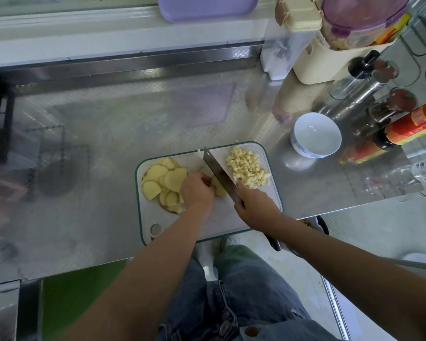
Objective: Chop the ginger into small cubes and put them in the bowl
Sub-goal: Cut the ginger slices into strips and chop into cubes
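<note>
While my right hand (255, 207) grips the handle of the knife (219, 174), the wide blade stands across the middle of the cutting board (221, 217), pointing away from me and a little to the left. My left hand (197, 193) is just beside it, fingers curled down on the ginger piece (218, 188) and holding it against the board, touching the blade's left face. Left of this hand lies a loose heap of ginger slices (161, 180), overlapping one another. On the other side of the blade, in the far right corner of the board, the ginger cubes (247, 168) are gathered in a pile — none is in the bowl (305, 148) yet. The white bowl stands on the counter (96, 134), near the board's far right corner but not touching it.

The counter is of shiny steel with a fine pattern, and it reflects the things above it. Along its right side stand several bottles (403, 129) and a cream box (312, 62) — a purple tray (207, 7) lies on the ledge behind. Below the counter edge I see my jeans (244, 291) and a pale floor (379, 230).
</note>
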Motion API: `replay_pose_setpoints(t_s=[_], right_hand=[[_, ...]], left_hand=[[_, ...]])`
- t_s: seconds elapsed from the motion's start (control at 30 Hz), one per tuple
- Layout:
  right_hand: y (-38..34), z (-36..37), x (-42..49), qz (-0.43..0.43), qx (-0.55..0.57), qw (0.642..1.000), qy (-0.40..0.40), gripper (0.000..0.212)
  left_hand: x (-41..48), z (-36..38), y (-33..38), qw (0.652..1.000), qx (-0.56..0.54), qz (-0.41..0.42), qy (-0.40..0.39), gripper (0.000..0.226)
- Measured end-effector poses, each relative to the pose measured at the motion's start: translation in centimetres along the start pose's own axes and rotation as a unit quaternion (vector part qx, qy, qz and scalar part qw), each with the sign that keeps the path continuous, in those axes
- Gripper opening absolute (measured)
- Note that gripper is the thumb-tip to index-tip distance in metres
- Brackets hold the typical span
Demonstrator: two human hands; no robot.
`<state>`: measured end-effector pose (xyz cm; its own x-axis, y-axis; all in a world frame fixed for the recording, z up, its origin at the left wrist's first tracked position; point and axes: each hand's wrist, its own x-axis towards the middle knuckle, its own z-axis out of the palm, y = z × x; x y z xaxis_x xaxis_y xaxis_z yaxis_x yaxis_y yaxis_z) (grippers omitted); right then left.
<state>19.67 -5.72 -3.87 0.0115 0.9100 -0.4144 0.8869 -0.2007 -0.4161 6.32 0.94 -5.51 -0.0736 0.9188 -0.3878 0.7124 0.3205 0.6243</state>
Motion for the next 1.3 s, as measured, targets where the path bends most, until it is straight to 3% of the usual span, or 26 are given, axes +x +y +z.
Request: replay_pose_setpoints(t_s=[0.4, 0.9, 1.3], right_hand=[[0.4, 0.3, 0.2, -0.019, 0.025, 0.998, 0.049, 0.014], [0.0, -0.5, 0.4, -0.013, 0.003, 1.0, -0.009, 0.013], [-0.2, 0.5, 0.7, -0.025, 0.029, 0.999, 0.034, 0.01]], left_hand=[[0.0, -0.3, -0.6, 1.0, -0.001, -0.009, 0.002, 0.019], [-0.1, 0.0, -0.5, 0.999, -0.011, -0.034, 0.002, 0.009], [-0.1, -0.3, -0.8, 1.0, 0.012, -0.01, 0.0, 0.013]])
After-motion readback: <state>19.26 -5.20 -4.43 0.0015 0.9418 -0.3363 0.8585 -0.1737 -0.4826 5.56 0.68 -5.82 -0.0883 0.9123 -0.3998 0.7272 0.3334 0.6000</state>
